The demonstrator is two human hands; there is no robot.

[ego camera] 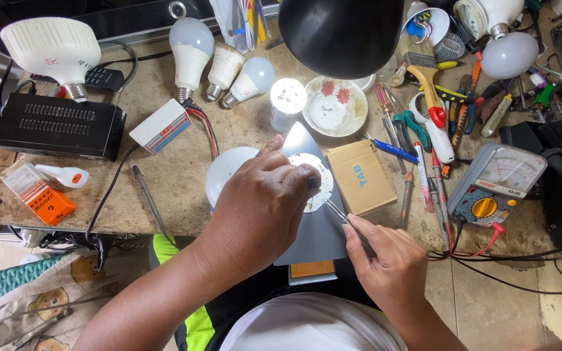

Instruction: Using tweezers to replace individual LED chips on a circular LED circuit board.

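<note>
A left hand [261, 208] pinned a thin, light, likely fragile round LED board [317, 185] flat on a grey plate [317, 231] by its rim while the right hand [388, 263] pinched fine tweezers [336, 209] to its edge.

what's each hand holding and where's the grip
Right hand grips thin metal tweezers by their rear end. Left hand presses the round white LED board at its near edge.

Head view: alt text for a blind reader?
Left hand steadies a round white LED board on a grey plate while the right hand touches it with tweezers. Bulbs, tools and a multimeter crowd the workbench.
</note>
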